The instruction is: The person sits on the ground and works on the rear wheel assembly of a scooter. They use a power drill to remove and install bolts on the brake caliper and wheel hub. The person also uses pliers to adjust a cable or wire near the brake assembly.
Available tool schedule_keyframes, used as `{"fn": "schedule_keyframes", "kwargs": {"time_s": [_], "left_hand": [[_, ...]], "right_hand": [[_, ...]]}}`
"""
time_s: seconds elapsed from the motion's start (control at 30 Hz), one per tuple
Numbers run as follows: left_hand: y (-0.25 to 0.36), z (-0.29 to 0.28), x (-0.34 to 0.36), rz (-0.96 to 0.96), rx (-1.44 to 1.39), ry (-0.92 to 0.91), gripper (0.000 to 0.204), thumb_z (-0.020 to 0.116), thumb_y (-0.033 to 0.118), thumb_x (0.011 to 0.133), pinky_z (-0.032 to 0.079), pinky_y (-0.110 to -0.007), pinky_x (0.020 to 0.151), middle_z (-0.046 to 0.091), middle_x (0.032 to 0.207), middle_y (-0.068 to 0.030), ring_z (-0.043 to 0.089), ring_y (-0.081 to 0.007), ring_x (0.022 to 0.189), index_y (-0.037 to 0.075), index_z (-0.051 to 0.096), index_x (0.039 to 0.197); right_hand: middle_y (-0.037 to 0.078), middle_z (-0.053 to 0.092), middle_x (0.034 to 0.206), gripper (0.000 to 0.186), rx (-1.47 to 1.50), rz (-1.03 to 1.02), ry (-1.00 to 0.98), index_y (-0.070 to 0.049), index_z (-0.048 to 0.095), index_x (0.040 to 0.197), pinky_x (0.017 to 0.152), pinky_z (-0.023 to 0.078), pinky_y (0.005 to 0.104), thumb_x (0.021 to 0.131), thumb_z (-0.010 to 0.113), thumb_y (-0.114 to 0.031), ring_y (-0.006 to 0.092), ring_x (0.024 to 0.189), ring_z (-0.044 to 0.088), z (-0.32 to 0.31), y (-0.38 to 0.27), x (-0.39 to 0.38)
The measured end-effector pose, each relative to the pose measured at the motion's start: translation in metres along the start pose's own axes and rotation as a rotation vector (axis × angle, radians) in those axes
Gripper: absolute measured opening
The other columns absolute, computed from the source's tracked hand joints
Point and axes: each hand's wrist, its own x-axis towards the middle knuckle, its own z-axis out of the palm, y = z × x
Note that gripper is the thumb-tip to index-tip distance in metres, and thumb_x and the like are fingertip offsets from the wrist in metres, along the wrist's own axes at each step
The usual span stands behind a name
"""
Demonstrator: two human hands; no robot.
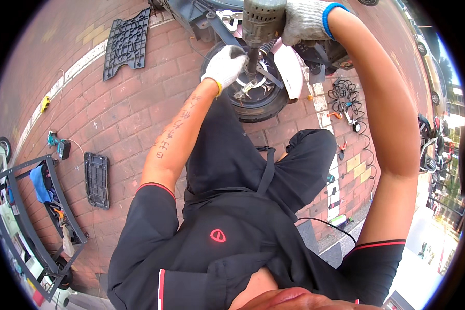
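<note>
A dark impact wrench [263, 23] points down at the hub of a scooter wheel [261, 98]. My right hand [307, 23], in a white knit glove with a blue cuff, is wrapped round the wrench's handle, which it mostly hides. From the tool's nose a dark socket shaft [252, 61] reaches to the middle of the wheel. My left hand [226, 67], gloved in white with a yellow cuff, is closed right beside that shaft; what its fingers grip, if anything, is hidden. A pale pink body panel [288, 70] stands to the right of the wheel.
Black plastic panels [126, 44] [96, 181] lie on the brick paving at left. Near them are a teal cordless tool [59, 145] and a metal-framed cart [15, 199] with tools. A coiled black hose [346, 95] lies at right; parked cars [429, 77] stand beyond.
</note>
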Motion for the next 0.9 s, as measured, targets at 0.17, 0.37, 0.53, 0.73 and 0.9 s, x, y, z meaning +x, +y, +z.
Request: {"fn": "schedule_keyframes", "kwargs": {"time_s": [0.17, 0.37, 0.53, 0.73, 0.9], "left_hand": [[0.033, 0.001, -0.003, 0.172, 0.236, -0.105, 0.044, 0.067, 0.034, 0.094, 0.05, -0.044, 0.099, 0.071, 0.118, -0.0196, 0.066, -0.0384, 0.114, 0.006, 0.058, 0.126], [0.015, 0.039, -0.006, 0.216, 0.096, 0.041, 0.038, 0.071, 0.032, 0.094, 0.053, -0.045, 0.09, 0.072, 0.106, -0.0186, 0.068, -0.0395, 0.102, 0.008, 0.059, 0.12], [0.03, 0.041, -0.004, 0.264, 0.046, 0.13, 0.034, 0.071, 0.029, 0.093, 0.054, -0.043, 0.086, 0.073, 0.103, -0.0166, 0.07, -0.037, 0.098, 0.008, 0.06, 0.116], [0.017, 0.058, -0.014, 0.206, -0.028, 0.35, 0.028, 0.077, 0.027, 0.089, 0.055, -0.038, 0.08, 0.075, 0.094, -0.0114, 0.072, -0.0316, 0.09, 0.008, 0.066, 0.107], [0.044, 0.046, -0.02, 0.106, -0.013, 0.278, 0.025, 0.079, 0.023, 0.088, 0.055, -0.038, 0.078, 0.075, 0.092, -0.0108, 0.073, -0.0292, 0.087, 0.007, 0.067, 0.104]], "right_hand": [[0.01, 0.073, 0.084, 0.037, 0.142, 0.042, -0.018, -0.003, 0.076, 0.108, 0.061, 0.055, 0.0361, 0.076, 0.08, -0.02, 0.0206, 0.069, 0.068, -0.002, -0.007, -0.011], [0.01, 0.066, 0.075, 0.042, 0.356, 0.241, -0.077, -0.004, 0.072, 0.118, 0.041, 0.048, 0.0358, 0.08, 0.082, -0.019, 0.0176, 0.05, 0.057, 0.029, 0.006, -0.018], [0.01, 0.062, 0.065, 0.042, 0.629, 0.235, -0.051, -0.005, 0.071, 0.117, 0.039, 0.047, 0.0324, 0.087, 0.075, -0.034, 0.0173, 0.045, 0.058, 0.034, -0.003, -0.03], [0.015, 0.074, 0.081, 0.056, 0.044, 0.145, 0.027, -0.002, 0.076, 0.103, 0.065, 0.055, 0.04, 0.078, 0.079, -0.051, 0.0271, 0.069, 0.07, 0.035, 0.003, -0.003], [0.012, 0.071, 0.076, 0.046, 0.148, 0.194, 0.02, -0.005, 0.076, 0.108, 0.058, 0.054, 0.0372, 0.075, 0.08, -0.038, 0.0229, 0.066, 0.068, 0.03, 0.015, -0.004]]}}
